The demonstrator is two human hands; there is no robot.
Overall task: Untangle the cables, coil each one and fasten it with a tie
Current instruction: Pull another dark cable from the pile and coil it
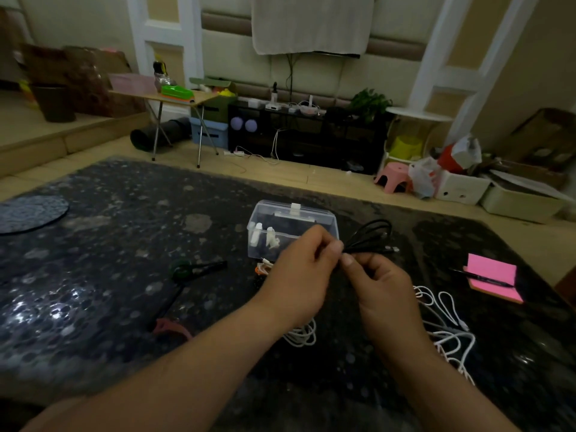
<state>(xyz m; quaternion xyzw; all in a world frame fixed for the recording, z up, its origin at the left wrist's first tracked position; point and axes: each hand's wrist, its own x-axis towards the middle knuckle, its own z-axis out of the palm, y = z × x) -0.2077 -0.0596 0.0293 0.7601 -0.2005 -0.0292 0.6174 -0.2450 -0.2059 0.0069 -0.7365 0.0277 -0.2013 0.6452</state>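
Note:
A coiled black cable (372, 236) is held above the dark table, its loops sticking out to the right. My left hand (300, 279) pinches the bundle's near end between thumb and fingers. My right hand (381, 285) pinches the same spot from the right, fingers curled. Whether a tie is on it is hidden by my fingers. A loose white cable (448, 335) sprawls on the table at the right. A coiled white cable (302, 336) shows under my left wrist.
A clear plastic box (291, 226) with small white parts stands just behind my hands. Green and black ties (196, 269) and a pink tie (171, 328) lie on the left. A pink notepad (494, 277) with a pen lies at the right edge.

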